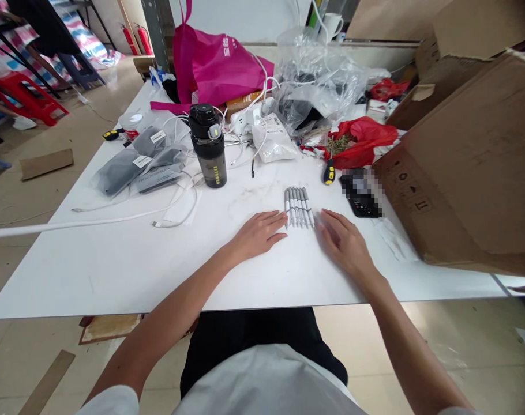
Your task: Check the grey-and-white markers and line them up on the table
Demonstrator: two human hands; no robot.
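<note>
Several white pens with grey ends [297,206] lie side by side in a neat row on the white table [245,282]. Flat on the tabletop, my left hand [259,233] has its fingers stretched out, the tips at the left end of the row. On the other side, my right hand [344,239] rests on its edge with curved, parted fingers close to the rightmost pen. Neither hand grips anything. Whether the fingertips press on the outer pens is too small to tell.
Behind the pens stand a dark bottle [208,147], a screwdriver [329,167] and a phone [361,193]. A large cardboard box [470,167] borders the right side. Bagged grey items [137,161], a white cable [93,222] and a magenta bag [223,66] occupy the left and back.
</note>
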